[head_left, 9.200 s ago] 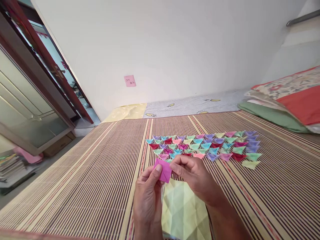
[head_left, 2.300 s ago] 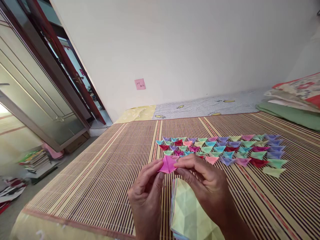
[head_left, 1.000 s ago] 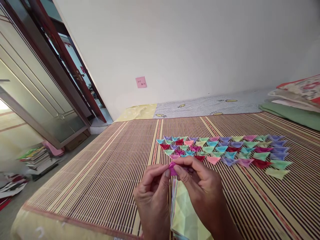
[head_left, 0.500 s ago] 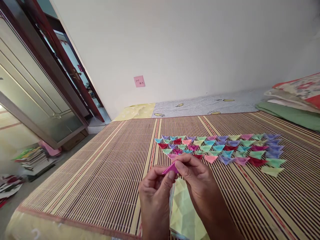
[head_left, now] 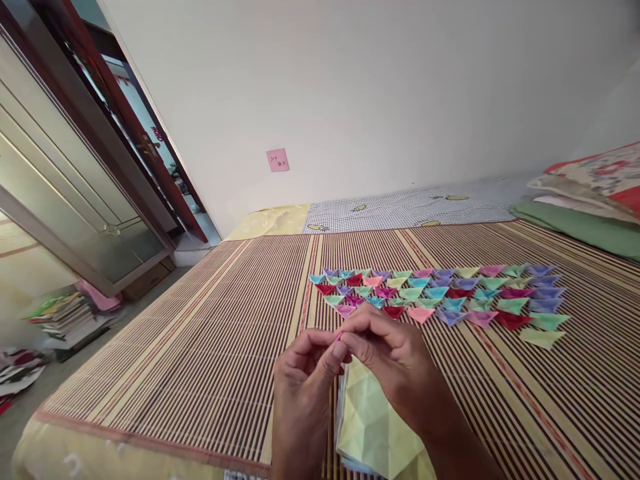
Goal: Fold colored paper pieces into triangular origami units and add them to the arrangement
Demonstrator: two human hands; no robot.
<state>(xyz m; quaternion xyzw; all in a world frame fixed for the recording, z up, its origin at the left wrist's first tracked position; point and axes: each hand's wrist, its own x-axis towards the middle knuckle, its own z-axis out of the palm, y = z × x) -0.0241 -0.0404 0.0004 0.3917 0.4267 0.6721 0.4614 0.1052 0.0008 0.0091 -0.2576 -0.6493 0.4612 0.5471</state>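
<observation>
Between the fingertips of both hands is a small folded magenta paper piece (head_left: 339, 337), mostly covered by the fingers. My left hand (head_left: 311, 373) pinches it from the left with thumb and forefinger. From the right, my right hand (head_left: 390, 357) pinches it too, the two thumbs almost touching. Beneath the hands lies a stack of creased pale yellow paper (head_left: 373, 423), partly hidden by my right forearm. Just beyond the hands, several rows of folded paper pieces (head_left: 410, 293) in many colours rest on the mat.
A striped bamboo mat (head_left: 200, 347) covers the bed. Folded bedding (head_left: 575, 223) is piled at the far right. A pink note (head_left: 277, 160) is stuck on the white wall. Books (head_left: 65, 313) are stacked low at the left, near a glass-panelled door (head_left: 75, 180).
The magenta paper piece, earlier showing a wide flat side, is now mostly hidden between the fingers. My right hand has shifted slightly left, and more of the yellow stack shows.
</observation>
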